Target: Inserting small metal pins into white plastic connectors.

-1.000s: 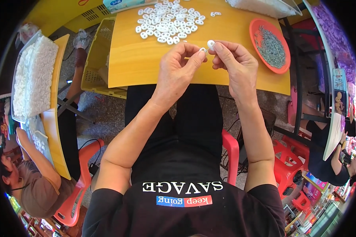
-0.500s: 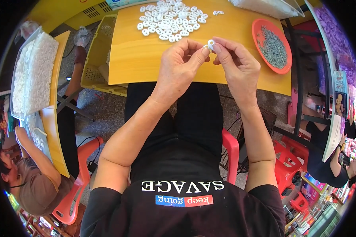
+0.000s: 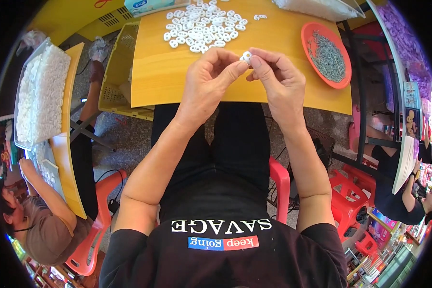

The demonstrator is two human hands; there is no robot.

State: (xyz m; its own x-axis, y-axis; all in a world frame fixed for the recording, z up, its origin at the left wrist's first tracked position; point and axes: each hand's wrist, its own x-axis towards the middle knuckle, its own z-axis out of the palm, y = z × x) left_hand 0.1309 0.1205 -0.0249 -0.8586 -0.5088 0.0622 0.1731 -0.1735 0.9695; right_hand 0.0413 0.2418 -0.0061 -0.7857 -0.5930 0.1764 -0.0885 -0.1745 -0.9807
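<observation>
Above the near part of the yellow table (image 3: 177,81), both my hands meet at a small white plastic piece (image 3: 246,55) with a round hole. My left hand (image 3: 211,79) pinches it from the left between thumb and fingers. From the right, the thumb and forefinger of my right hand (image 3: 278,77) close on the same piece. My fingertips hide part of it. Beyond my hands lies a loose pile of white oval two-hole pieces (image 3: 204,24). An orange-red dish (image 3: 346,79) to the right holds many small metal pins or screws (image 3: 329,57).
Two small white pieces (image 3: 259,17) lie apart from the pile. A clear bin (image 3: 317,7) stands at the back right, a tissue pack (image 3: 151,5) at the back left. A yellow crate (image 3: 115,93) is left of the table. Co-workers sit on both sides.
Both hands, still pinching the white piece, have shifted slightly left and a little toward me. The piece has turned a little between my fingertips.
</observation>
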